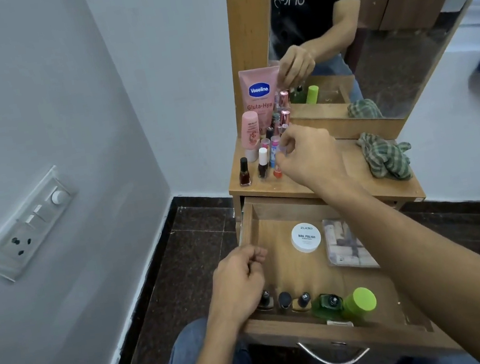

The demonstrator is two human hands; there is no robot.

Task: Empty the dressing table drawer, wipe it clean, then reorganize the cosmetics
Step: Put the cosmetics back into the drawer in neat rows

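The wooden drawer (247,227) stands pulled open. Inside lie a white nail polish remover jar (305,237), a flat palette (347,243), three dark nail polish bottles (284,300), a green bottle (327,305) and a lime-capped bottle (360,302) along the front. My left hand (238,279) hovers over the drawer's left side, fingers loosely curled, holding nothing I can see. On the tabletop, my right hand (310,155) pinches a small pale-capped tube (275,149) among the standing cosmetics.
Standing on the tabletop (296,187) are a pink Vaseline tube (259,93), a smaller pink tube (251,131) and nail polishes (244,171). A green checked cloth (387,158) lies at its right. Behind is the mirror (384,48). A wall switchboard (24,225) is on the left.
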